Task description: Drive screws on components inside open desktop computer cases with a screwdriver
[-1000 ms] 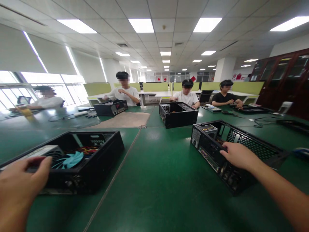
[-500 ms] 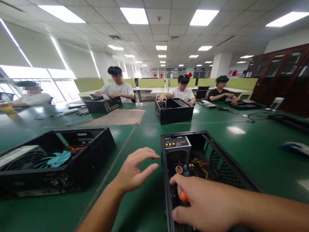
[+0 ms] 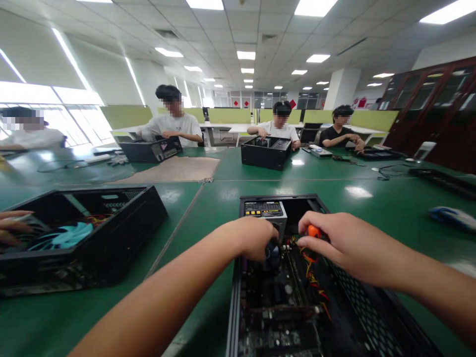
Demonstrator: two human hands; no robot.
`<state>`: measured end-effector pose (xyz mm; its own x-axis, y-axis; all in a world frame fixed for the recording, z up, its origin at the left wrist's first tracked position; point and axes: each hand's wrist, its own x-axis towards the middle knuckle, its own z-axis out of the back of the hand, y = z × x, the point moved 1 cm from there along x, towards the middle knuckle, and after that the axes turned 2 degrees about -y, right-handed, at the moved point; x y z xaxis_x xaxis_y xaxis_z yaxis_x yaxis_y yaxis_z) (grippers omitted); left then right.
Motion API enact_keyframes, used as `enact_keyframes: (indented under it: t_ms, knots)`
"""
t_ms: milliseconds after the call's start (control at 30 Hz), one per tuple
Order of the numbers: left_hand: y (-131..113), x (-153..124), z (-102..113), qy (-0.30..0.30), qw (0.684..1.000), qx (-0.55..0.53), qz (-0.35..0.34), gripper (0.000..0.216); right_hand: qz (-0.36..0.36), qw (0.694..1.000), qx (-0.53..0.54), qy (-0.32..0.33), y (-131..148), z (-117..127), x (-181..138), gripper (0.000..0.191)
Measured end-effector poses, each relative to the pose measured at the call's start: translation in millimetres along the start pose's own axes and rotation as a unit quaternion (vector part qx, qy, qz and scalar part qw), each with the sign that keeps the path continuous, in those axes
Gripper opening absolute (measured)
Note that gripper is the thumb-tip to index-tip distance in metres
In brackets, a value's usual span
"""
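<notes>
Green table (image 3: 211, 213), glossy, with ceiling-light reflections on its top; a seam runs toward the far edge, where a bare brown patch (image 3: 174, 168) shows left of centre. An open black computer case (image 3: 366, 310) lies on the side nearest the wearer, right of the seam. Inside it: a labelled power supply (image 3: 266, 210) at the far end and red-yellow cables (image 3: 311, 277). The wearer's left hand (image 3: 255, 239) reaches in beside the power supply, fingertips hidden; cannot tell whether it grips anything. The right hand (image 3: 340, 240) grasps an orange item (image 3: 314, 231) between thumb and fingers, above the cables. Left of the seam, a second case (image 3: 122, 243) holds a turquoise fan (image 3: 65, 235); another person's hand (image 3: 11, 230) is over it. Three people work along the far edge, two with black cases. Room: lime-green partitions (image 3: 230, 115) behind, dark wooden cabinet (image 3: 439, 109) at right, blinds (image 3: 96, 74) at left.
</notes>
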<state>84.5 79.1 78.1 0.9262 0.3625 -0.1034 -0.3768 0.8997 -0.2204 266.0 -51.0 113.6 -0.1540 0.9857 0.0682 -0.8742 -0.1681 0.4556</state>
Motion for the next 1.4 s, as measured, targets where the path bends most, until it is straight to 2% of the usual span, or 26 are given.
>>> enact_keyframes:
  t_ms: [133, 200, 267, 367, 467, 567, 667, 967, 1200, 1267, 1400]
  knots:
    - [13.1, -11.4, 3.9, -0.087, 0.990, -0.113, -0.001, 0.025, 0.079, 0.995, 0.062, 0.020, -1.2, -3.4, 0.8, 0.005]
    - [20.5, -16.9, -4.4, -0.173, 0.968, -0.181, 0.010, 0.015, 0.081, 0.993, 0.090, -0.001, -6.1, -8.0, 6.9, 0.016]
    - [28.6, -19.2, -19.8, -0.292, 0.924, -0.245, 0.030, 0.030, 0.074, 0.988, 0.131, -0.028, -10.8, -15.2, 14.4, 0.024]
    - [39.3, -19.2, -45.5, -0.452, 0.829, -0.326, 0.037, 0.055, 0.111, 0.980, 0.139, -0.087, -15.4, -28.0, 23.1, 0.022]
    - [44.7, -18.5, -61.2, -0.525, 0.760, -0.384, 0.011, 0.055, 0.149, 0.977, 0.093, -0.123, -19.1, -40.3, 25.6, 0.022]
    - [46.0, -18.3, -64.9, -0.543, 0.725, -0.424, -0.008, 0.051, 0.160, 0.974, 0.064, -0.145, -23.0, -48.5, 24.5, 0.024]
    - [46.0, -17.8, -63.8, -0.541, 0.711, -0.450, -0.006, 0.048, 0.160, 0.972, 0.052, -0.163, -25.6, -51.3, 23.1, 0.024]
    - [42.9, -18.3, -61.7, -0.540, 0.699, -0.469, 0.014, 0.042, 0.139, 0.980, 0.059, -0.130, -26.0, -52.8, 24.2, 0.024]
    - [43.8, -17.2, -62.3, -0.537, 0.700, -0.470, 0.019, 0.042, 0.163, 0.974, 0.044, -0.152, -25.5, -55.4, 31.7, 0.022]
    - [43.4, -17.3, -61.9, -0.537, 0.701, -0.469, 0.020, 0.043, 0.184, 0.972, 0.046, -0.139, -23.9, -53.1, 31.2, 0.022]
    - [41.9, -18.1, -60.9, -0.537, 0.703, -0.465, 0.023, 0.044, 0.191, 0.979, 0.044, -0.055, -16.8, -44.4, 28.8, 0.037]
